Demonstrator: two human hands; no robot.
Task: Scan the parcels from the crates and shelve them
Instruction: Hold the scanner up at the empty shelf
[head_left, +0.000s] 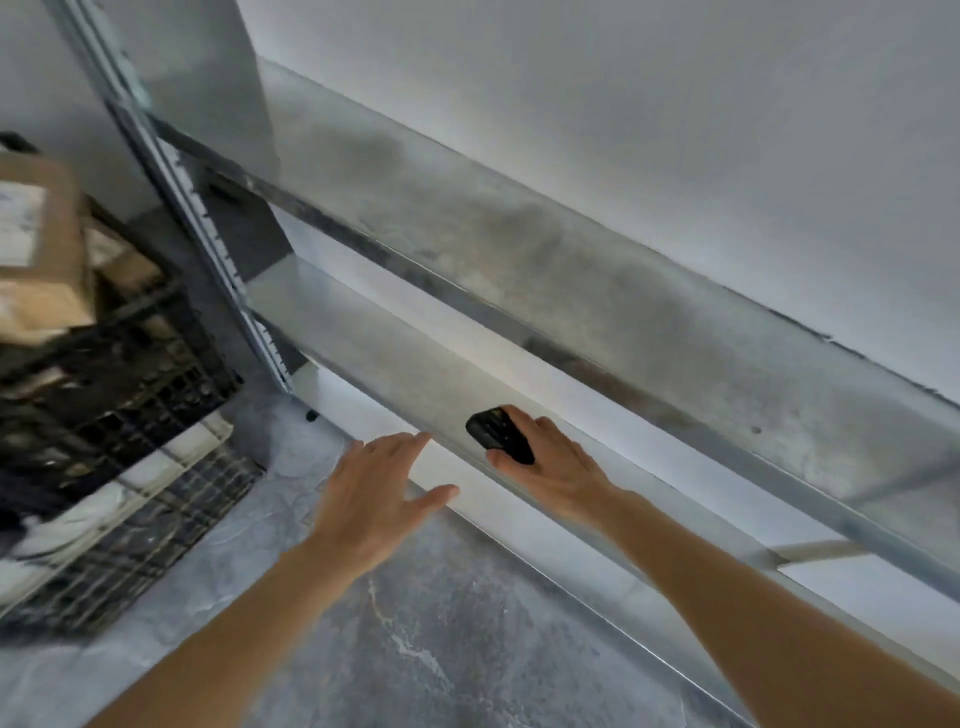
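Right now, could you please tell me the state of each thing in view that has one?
Left hand: open, fingers spread, holding nothing.
Right hand: gripping the black scanner.
Upper black crate: filled with brown parcels, stacked on a lower crate.
Metal shelves: bare where visible.

Right hand (550, 462) around scanner (500, 434)

Bare forearms, left grip (382, 480), right grip (550, 457), sleeveless
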